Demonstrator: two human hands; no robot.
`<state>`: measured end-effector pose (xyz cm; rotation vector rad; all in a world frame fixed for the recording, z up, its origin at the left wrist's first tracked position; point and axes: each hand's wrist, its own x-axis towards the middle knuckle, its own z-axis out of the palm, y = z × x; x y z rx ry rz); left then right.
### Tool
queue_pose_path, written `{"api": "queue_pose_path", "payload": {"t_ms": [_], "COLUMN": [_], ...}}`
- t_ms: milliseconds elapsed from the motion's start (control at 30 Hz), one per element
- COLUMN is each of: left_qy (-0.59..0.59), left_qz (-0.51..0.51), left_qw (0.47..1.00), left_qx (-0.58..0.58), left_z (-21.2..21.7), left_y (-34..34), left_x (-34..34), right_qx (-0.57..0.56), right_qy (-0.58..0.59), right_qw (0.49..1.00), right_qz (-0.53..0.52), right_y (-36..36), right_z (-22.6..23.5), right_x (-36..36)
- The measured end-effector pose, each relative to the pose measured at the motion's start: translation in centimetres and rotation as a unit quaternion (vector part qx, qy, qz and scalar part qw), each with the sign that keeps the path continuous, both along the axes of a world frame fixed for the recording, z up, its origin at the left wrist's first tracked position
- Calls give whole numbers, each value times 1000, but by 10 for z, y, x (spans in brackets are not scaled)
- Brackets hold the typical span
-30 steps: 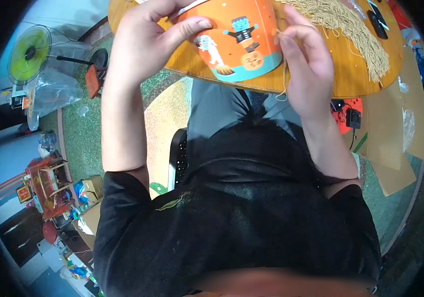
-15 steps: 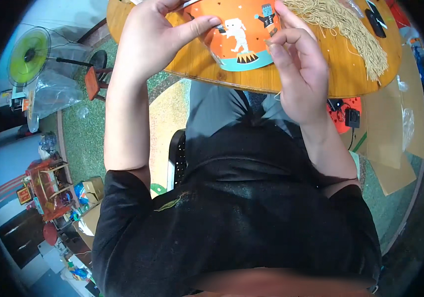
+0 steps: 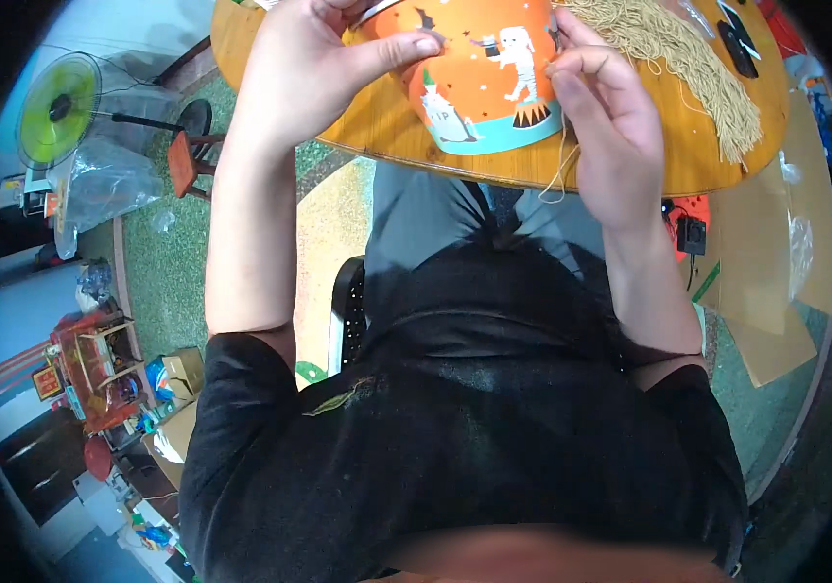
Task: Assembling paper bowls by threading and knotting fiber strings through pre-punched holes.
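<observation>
Nearest to us, we record a black shirt (image 3: 455, 418), with grey trousers (image 3: 416, 209) beyond it, below the table edge. Further out are both hands. We find the right hand (image 3: 615, 141) with thumb and forefinger pinched on a thin beige cord (image 3: 562, 175), close against the bucket's right side; a loose loop hangs by the table edge. The left hand (image 3: 304, 78) grips the upper left of the orange bucket (image 3: 479, 78), its thumb flat on the outer wall. The bucket, printed with figures above a teal band, is tilted over the front edge of the wooden table (image 3: 683, 160); we cannot tell whether its base touches the wood. On the table's right part lies a heap of beige cord (image 3: 688, 68). Well apart, at left, we note a green fan (image 3: 56, 107).
</observation>
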<state>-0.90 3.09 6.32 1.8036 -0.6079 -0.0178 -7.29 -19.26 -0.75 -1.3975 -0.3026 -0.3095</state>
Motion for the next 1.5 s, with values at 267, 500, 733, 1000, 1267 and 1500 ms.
{"api": "queue_pose_path", "payload": {"t_ms": [267, 500, 733, 1000, 1267, 1500], "left_qy": [178, 123, 250, 126, 97, -107], "left_qz": [-88, -280, -133, -341, -218, -58], "left_qw": [977, 940, 958, 919, 971, 975], "left_qx": [-71, -151, -40, -154, 19, 184], "left_z": [-3, -6, 16, -28, 7, -4], "left_y": [10, 2, 2, 13, 11, -1], "left_x": [0, 10, -6, 33, -16, -34], "right_qx": [-69, -58, -8, -28, 175, -87], "right_qy": [37, -47, -49, -154, -507, -171], "right_qw": [997, 996, 998, 988, 843, 981], "right_qz": [2, -44, -43, -6, 39, -31], "right_y": [3, 9, 14, 24, 42, 24], "right_z": [2, -15, -29, -48, -77, -58], "right_x": [-7, -2, -2, 3, 63, 2]}}
